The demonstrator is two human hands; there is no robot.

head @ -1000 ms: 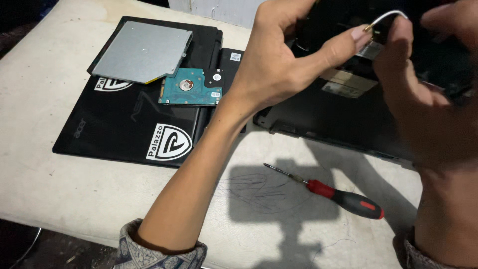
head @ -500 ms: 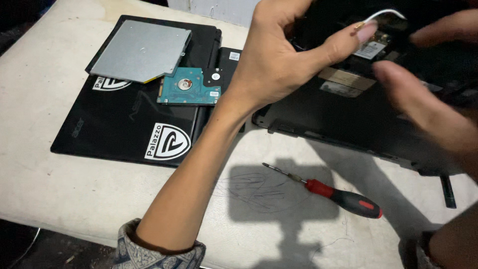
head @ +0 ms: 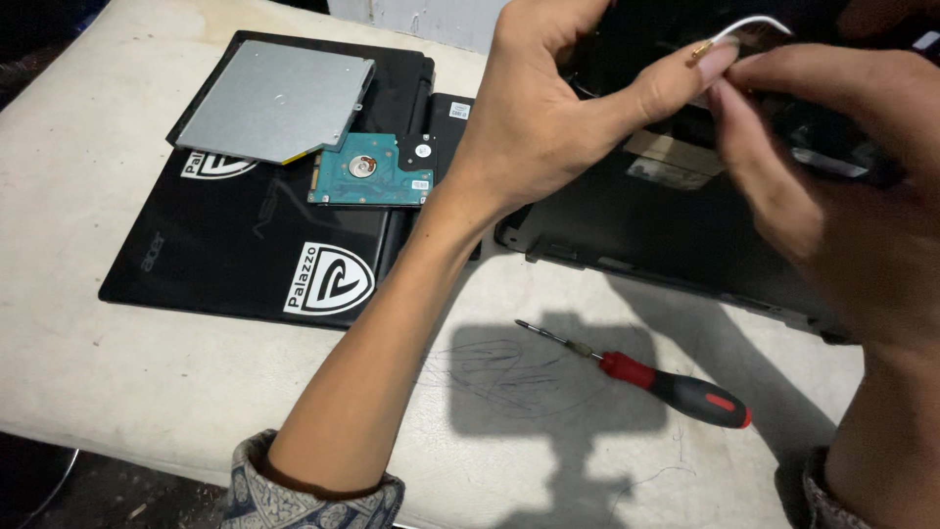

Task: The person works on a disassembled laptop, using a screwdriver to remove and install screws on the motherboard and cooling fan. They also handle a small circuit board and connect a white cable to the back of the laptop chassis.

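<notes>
Both hands are working over the open laptop base point(head: 685, 235): the left hand point(head: 548, 127) is pinching a white wire point(head: 754, 22) clear, while the right hand point(head: 832, 167) is hovering beside it, grasping nothing visible. One screwdriver point(head: 666, 382) is lying below the hands, within reach.

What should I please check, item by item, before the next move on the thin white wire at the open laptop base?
1. Left hand on the white wire: ok, thumb tip at its small gold end.
2. Right hand close by: ok, fingertips meet the left thumb.
3. Wire plugged in or free: cannot tell, the hands hide it.
4. Open laptop base flat on the table: ok.
5. Screwdriver at hand: ok, lying apart on the table.
6. Hard drive and optical drive out of the way: ok, resting on the closed laptop.
</notes>
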